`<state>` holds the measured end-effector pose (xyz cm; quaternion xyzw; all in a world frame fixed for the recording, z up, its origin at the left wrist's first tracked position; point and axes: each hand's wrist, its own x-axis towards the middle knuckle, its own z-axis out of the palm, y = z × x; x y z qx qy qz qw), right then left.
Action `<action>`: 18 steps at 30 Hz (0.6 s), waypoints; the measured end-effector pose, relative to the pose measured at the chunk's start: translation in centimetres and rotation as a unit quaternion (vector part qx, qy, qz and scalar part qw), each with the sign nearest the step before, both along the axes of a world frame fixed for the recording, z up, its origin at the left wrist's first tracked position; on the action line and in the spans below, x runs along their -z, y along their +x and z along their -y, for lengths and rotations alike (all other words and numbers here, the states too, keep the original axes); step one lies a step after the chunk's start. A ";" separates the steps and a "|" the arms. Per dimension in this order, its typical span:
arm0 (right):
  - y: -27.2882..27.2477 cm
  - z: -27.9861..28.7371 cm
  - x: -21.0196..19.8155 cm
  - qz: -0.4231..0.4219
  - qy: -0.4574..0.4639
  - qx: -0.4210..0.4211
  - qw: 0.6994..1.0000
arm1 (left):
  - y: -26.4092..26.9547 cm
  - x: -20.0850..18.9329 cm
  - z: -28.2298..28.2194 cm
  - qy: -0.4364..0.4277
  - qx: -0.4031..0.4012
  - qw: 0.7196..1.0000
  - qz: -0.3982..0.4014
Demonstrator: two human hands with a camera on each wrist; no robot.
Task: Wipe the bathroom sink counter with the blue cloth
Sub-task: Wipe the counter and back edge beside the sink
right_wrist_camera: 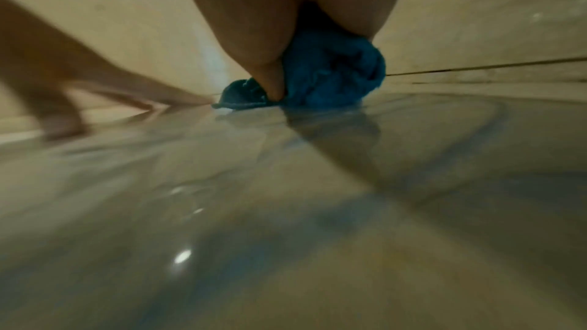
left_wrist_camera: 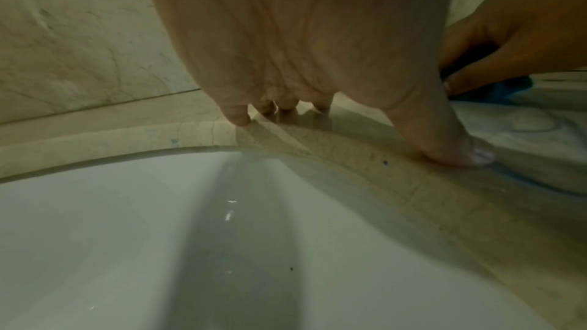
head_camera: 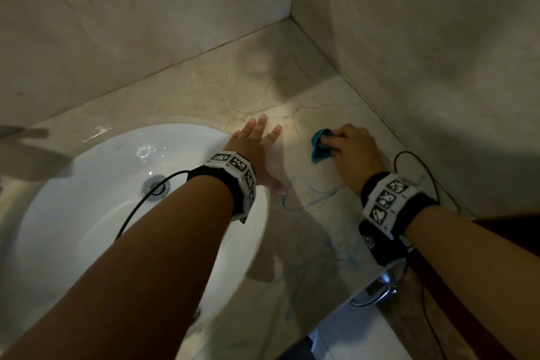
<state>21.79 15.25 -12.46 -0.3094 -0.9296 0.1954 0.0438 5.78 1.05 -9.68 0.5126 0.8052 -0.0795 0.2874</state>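
Blue bunched fabric cloth is gripped in the curled right hand and pressed onto the beige marble counter, right of the white oval basin; the left hand lies flat, fingers spread (probably bracing), near faint blue streaks

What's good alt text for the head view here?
Seen from above, a person's right hand presses a bunched blue cloth onto a beige marble counter near the wall corner. The left hand rests flat, fingers spread, on the counter beside a white oval sink. Faint blue streaks mark the counter nearer the camera.
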 end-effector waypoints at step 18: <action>1.5 1.1 -1.9 0.000 -0.064 0.080 0.995 | -0.1 0.2 -0.1 -0.009 -0.001 1.000 0.003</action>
